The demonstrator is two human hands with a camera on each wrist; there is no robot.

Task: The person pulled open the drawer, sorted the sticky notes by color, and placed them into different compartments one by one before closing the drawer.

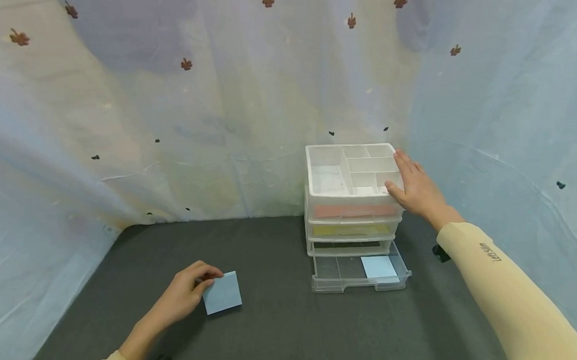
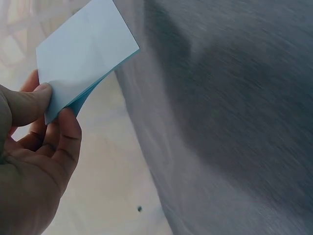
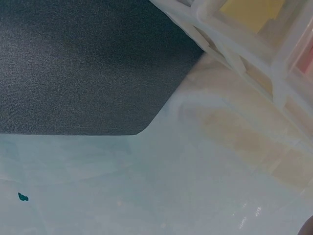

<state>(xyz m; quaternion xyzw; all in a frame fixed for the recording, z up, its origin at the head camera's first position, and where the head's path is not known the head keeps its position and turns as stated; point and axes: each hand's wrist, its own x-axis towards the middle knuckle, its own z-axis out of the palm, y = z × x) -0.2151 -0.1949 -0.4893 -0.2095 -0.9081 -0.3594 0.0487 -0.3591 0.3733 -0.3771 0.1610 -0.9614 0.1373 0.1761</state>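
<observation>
Between thumb and fingers, my left hand (image 1: 184,291) pinches a pad of light blue sticky notes (image 1: 224,295) by its edge, above the dark table. In the left wrist view the sheets of the sticky note pad (image 2: 90,54) are slightly fanned at the lower edge. My right hand (image 1: 418,189) rests on the top right edge of a white plastic drawer organizer (image 1: 350,197), fingers extended along its side. The organizer's clear bottom drawer (image 1: 330,284) is pulled out, and light blue sticky notes (image 1: 378,267) lie in its right part.
Above the pulled-out drawer, closed drawers show pink (image 1: 354,210) and yellow contents (image 1: 350,230). The organizer's top is a divided tray (image 1: 327,170). Patterned curtains (image 1: 245,106) hang behind and beside the dark tabletop (image 1: 272,333).
</observation>
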